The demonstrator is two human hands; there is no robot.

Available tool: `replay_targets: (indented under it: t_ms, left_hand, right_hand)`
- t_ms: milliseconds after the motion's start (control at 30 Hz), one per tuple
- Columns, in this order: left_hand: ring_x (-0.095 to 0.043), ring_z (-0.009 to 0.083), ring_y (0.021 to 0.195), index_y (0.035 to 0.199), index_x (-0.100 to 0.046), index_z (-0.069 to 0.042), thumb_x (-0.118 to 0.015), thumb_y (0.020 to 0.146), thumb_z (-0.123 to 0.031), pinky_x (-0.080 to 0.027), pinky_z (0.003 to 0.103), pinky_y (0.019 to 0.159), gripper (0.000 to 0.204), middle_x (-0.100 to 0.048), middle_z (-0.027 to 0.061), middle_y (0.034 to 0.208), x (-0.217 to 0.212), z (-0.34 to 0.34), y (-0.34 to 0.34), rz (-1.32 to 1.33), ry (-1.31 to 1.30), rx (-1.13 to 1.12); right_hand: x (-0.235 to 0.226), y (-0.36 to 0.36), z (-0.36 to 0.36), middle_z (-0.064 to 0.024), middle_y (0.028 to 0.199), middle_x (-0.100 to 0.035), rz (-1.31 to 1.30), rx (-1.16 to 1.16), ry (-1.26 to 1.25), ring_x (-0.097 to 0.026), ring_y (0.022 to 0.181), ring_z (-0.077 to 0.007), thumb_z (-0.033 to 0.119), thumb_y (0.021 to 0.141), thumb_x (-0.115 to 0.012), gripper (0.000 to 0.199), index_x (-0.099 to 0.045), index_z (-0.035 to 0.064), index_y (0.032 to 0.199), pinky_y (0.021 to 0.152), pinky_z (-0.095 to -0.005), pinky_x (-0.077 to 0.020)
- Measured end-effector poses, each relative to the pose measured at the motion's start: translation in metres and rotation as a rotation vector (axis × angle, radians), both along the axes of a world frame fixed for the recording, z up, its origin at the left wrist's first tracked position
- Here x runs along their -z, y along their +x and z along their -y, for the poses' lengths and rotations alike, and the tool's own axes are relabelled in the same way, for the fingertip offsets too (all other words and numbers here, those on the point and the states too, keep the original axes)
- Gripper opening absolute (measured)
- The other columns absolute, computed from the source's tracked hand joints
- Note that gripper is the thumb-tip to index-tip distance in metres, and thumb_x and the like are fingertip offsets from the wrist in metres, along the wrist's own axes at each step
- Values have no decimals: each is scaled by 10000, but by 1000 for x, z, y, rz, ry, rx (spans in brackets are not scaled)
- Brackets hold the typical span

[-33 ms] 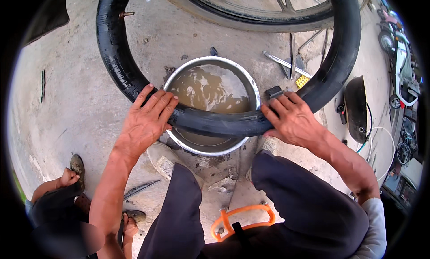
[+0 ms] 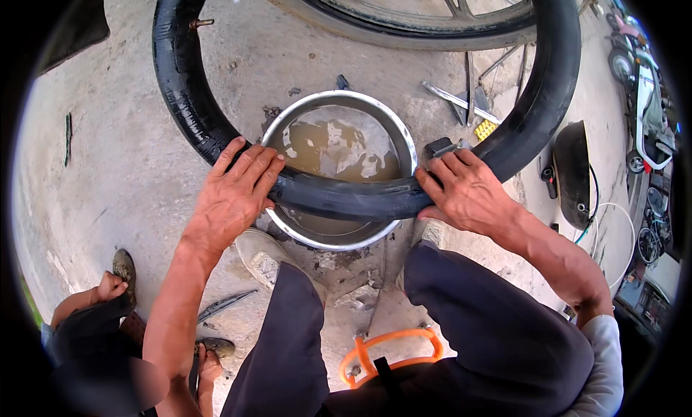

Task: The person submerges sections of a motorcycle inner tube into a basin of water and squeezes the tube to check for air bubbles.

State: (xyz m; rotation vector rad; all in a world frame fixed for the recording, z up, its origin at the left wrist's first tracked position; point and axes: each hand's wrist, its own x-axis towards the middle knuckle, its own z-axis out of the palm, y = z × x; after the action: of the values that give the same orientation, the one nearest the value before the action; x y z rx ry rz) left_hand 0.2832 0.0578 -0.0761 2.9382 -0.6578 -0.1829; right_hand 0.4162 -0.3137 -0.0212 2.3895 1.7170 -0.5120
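Observation:
A black inner tube [image 2: 346, 193], inflated and wet along its left side, crosses above a round metal basin [image 2: 412, 143] of murky water [image 2: 339, 147]. Its brass valve stem [image 2: 202, 23] points inward at the upper left. My left hand [image 2: 241, 183] wraps over the tube left of the basin, fingers on top and thumb tucked at the near side. To the right of the basin, my right hand [image 2: 465, 186] grips the same tube with curled fingers. Whether the tube's underside touches the water is hidden.
A spoked wheel with tyre [image 2: 432, 35] lies beyond the basin. Metal tools [image 2: 461, 103] and a yellow piece [image 2: 485, 130] lie at right, near a dark curved container [image 2: 574, 175] with a hose. An orange stool frame [image 2: 393, 336] is below me. Another person's hand [image 2: 110, 286] shows at lower left.
My right hand and the tube beneath it have shifted very slightly left. Reflections on the water have changed shape. Both hands keep their hold.

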Motion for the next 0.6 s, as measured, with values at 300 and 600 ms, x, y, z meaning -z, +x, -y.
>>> replay_targets:
  t_ms: [300,600]
  left_hand:
    - [-575,263,1337,1363,-691,-41,-875,710,-263,-392,454,1222,714,-667,81,1397,1,3,6,7,37,13]
    - [-588,273,1308,1333,-703,-24,-880,697,-260,-399,448,1213,701,-687,89,1360,5,12,15,-8,55,37]
  right_hand:
    - [-5,-4,-5,-127,1141,-640,118,-2,21,-623,1123,-285,541,883,-767,727,-637,0,1352,1008,-432,-475]
    - [7,-9,-10,-117,1052,-672,81,15,-8,-660,1025,-266,439,922,-761,560,-677,18,1282,901,-398,-474]
